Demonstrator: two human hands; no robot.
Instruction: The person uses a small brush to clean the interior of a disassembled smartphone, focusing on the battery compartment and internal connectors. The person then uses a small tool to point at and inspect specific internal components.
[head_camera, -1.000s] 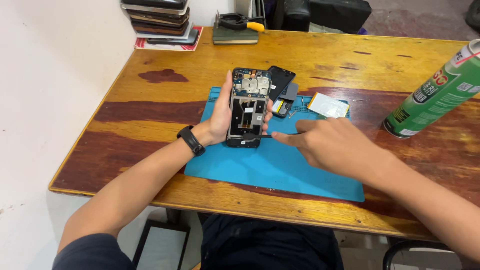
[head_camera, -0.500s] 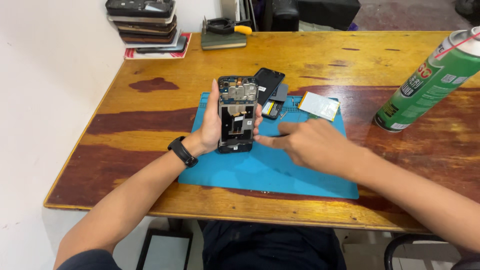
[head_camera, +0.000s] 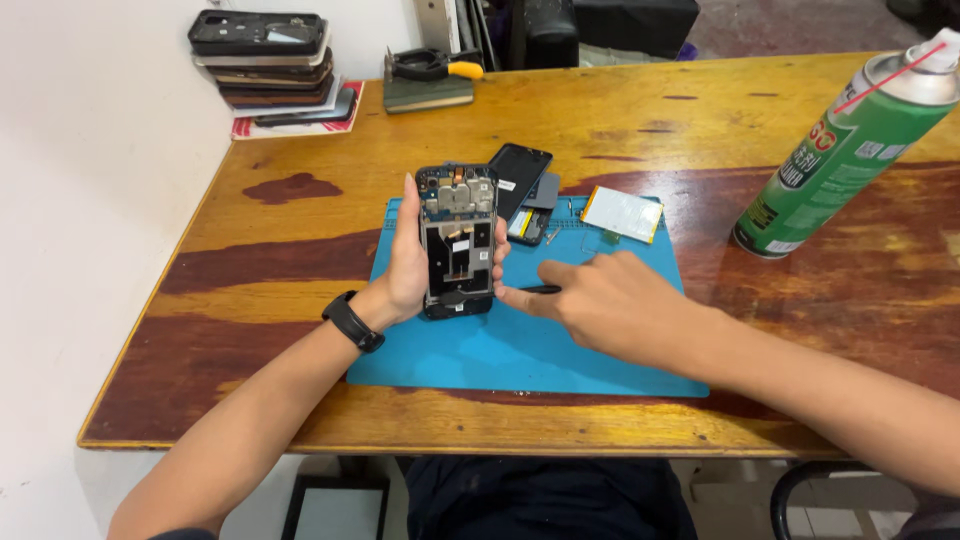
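My left hand (head_camera: 408, 270) holds an opened phone (head_camera: 458, 240) upright over the blue work mat (head_camera: 520, 345), its back cover off and the inner boards showing. A black band sits on that wrist. My right hand (head_camera: 610, 305) is just right of the phone, low over the mat, pinching a thin black tool (head_camera: 540, 290) whose tip points at the phone's lower edge. Behind the phone lie a black back cover (head_camera: 520, 178) and a flat white battery (head_camera: 622, 213).
A tall green spray can (head_camera: 850, 150) stands at the right on the wooden table (head_camera: 700, 110). A stack of phones (head_camera: 268, 65) sits at the far left corner, with pliers on a small box (head_camera: 428, 80) beside it. A chair frame shows at lower right.
The view has shifted slightly. My right hand stays beside the phone's lower end with the tool, and the left hand keeps holding the phone in the same place.
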